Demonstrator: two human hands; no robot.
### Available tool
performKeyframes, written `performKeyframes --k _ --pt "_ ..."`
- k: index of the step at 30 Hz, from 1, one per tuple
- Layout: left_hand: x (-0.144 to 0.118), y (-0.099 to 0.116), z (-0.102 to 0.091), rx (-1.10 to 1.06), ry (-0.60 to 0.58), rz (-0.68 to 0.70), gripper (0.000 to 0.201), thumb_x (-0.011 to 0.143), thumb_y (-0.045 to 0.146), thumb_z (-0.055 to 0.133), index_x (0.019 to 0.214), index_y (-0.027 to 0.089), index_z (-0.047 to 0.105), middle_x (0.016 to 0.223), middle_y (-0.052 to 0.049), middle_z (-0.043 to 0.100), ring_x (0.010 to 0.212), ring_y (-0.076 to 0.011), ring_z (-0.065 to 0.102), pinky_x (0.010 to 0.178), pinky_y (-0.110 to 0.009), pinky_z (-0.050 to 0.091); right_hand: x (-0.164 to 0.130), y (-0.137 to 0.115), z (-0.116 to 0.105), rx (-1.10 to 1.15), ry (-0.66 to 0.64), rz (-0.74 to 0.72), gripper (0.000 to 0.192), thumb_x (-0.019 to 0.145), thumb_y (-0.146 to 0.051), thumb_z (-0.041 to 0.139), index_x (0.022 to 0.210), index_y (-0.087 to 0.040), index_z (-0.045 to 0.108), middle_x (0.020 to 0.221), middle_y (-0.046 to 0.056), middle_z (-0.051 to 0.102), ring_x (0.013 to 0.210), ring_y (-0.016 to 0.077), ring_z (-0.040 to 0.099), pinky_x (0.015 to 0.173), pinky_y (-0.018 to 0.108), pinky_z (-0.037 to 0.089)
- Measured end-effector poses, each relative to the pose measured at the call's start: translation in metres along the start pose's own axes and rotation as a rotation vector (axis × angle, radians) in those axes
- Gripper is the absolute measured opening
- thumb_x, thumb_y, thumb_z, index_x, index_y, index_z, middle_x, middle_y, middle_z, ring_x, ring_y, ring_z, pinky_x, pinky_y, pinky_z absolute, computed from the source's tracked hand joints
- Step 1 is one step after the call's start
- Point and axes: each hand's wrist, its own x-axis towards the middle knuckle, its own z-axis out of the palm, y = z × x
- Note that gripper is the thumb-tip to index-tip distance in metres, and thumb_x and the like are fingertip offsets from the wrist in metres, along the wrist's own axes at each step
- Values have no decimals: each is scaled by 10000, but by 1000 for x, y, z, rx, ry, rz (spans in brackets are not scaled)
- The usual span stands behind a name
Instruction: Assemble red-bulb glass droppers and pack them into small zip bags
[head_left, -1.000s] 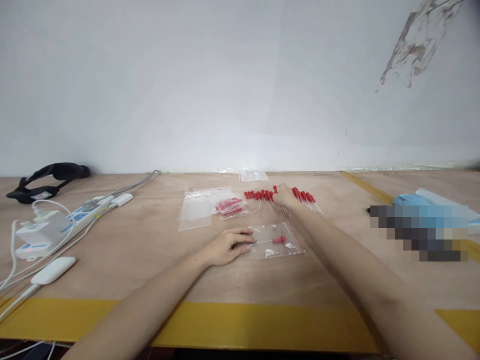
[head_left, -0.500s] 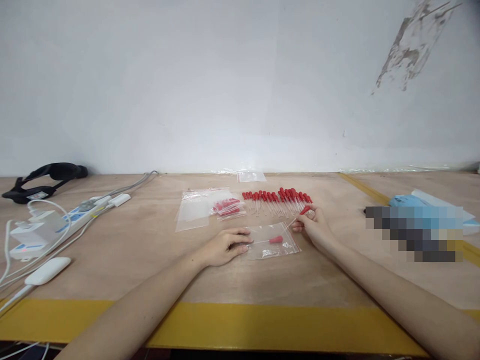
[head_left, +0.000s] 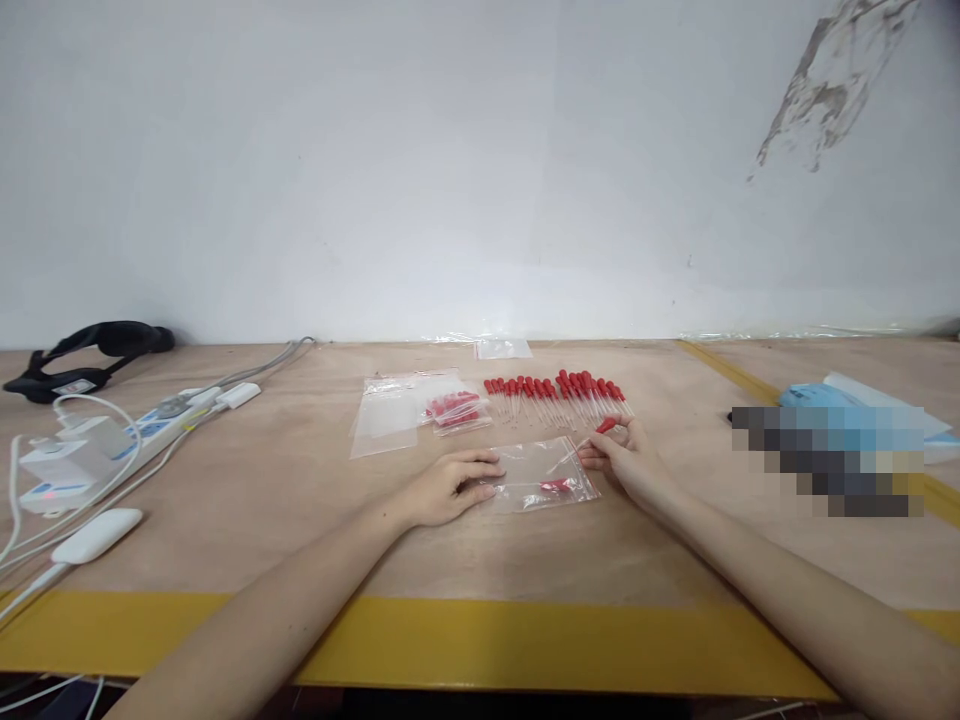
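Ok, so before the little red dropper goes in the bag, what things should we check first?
1. Right hand has a firm pinch on the dropper by its red bulb: ok.
2. Left hand pins down the clear bag at its left edge: ok.
3. Bag mouth is open wide enough: cannot tell, the plastic is see-through.
4. Dropper's thin tip points toward the bag: ok, it lies over the bag's right part.
5. One dropper already inside lies flat, out of the way: ok.
6. Row of spare droppers sits behind the bag, apart from both hands: ok.
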Motion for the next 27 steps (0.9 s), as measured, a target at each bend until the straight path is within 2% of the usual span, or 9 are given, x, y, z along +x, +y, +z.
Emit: performKeyframes --k 3,5,8,11,15,20,23,27 --pt "1 1 0 22 8 3 370 856 367 451 1191 223 509 1250 -58 498 1140 -176 462 965 -324 363 1 -4 -5 25 -26 87 305 674 -222 615 829 -226 352 623 -31 582 597 134 624 619 288 530" --pt "0 1 0 37 15 7 387 853 371 455 1208 220 487 1236 -52 514 1144 -177 456 974 -330 354 3 -8 -12 -59 -65 124 261 665 -221 623 797 -211 398 659 -13 594 604 122 613 622 273 515" --pt "0 1 0 48 30 -10 410 848 379 462 1228 226 459 1243 -46 510 1140 -184 459 964 -342 364 7 -15 -26 -394 -281 93 226 629 -278 666 762 -172 517 615 -24 565 521 80 530 505 209 441" --pt "0 2 0 46 36 -18 424 847 378 465 1245 235 437 1256 -44 499 1141 -191 459 952 -352 374 11 -19 -34 -656 -498 -4 281 604 -370 681 766 -149 619 544 -45 506 472 57 421 429 184 318" --pt "0 2 1 43 33 -11 425 843 367 472 1244 229 437 1251 -49 502 1141 -189 459 957 -349 369 10 -17 -23 -708 -541 -136 318 600 -406 673 793 -153 673 508 -54 453 471 54 367 436 192 275" --pt "1 1 1 36 40 -7 407 843 376 469 1219 222 458 1237 -55 513 1133 -193 465 956 -353 366 0 -19 -7 -672 -680 -94 307 677 -399 590 830 -143 666 612 -7 575 537 79 466 505 208 360" --pt "1 2 1 31 35 -1 388 844 365 470 1204 222 464 1225 -57 520 1128 -194 466 956 -354 362 4 -24 -12 -642 -623 -36 307 673 -375 590 875 -149 641 708 12 628 611 103 536 573 226 412" --pt "1 3 0 10 37 12 268 847 333 469 1080 212 521 1204 -58 525 1103 -184 482 935 -329 374 28 -26 -19 -784 -318 -92 238 657 -339 597 788 -143 629 693 25 636 607 117 555 552 221 420"
